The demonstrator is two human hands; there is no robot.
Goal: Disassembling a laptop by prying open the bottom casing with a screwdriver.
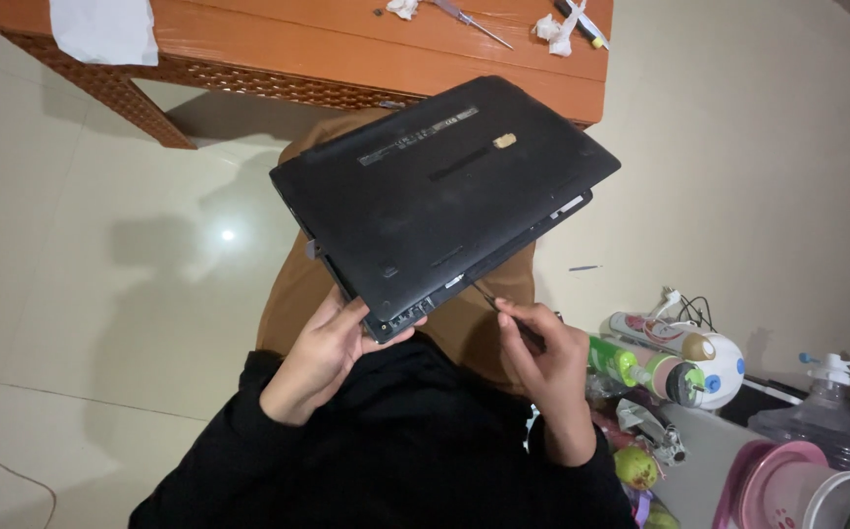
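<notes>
- Pale glossy floor tiles (82,294) fill most of the view, with a lamp glare at about 9 o'clock from the laptop; an orange-brown wooden table (346,49) with lattice apron runs along 12 o'clock.
- On the table: a white cloth (103,29), a screwdriver (474,24) and crumpled tissue bits (554,32).
- Black laptop (444,196) is at frame centre, underside up, tilted over the person's lap (tan trousers beneath it). Its base panel looks lifted from the body along the near and right edges; a seam gap shows toward 4 o'clock.
- Left hand (322,358) is at the laptop's 7 o'clock corner, fingers curled under and thumb over the edge, clamped on that corner.
- Right hand (542,358) sits at 5 o'clock, fingers pinched together on a thin dark tool (488,297) whose tip meets the seam (tool kind too small to tell).
- Handling judgement: the laptop is likely moderately heavy and rigid overall, but the thin plastic panel would flex and its clips could crack. The matte shell looks fairly grippy. Best held at a corner or along a solid edge, not by the loosened panel.
- Clutter at 4 o'clock: green-capped bottle (621,364), white round device with cable (709,358), pink tub (777,485), clear water jug (831,416).
</notes>
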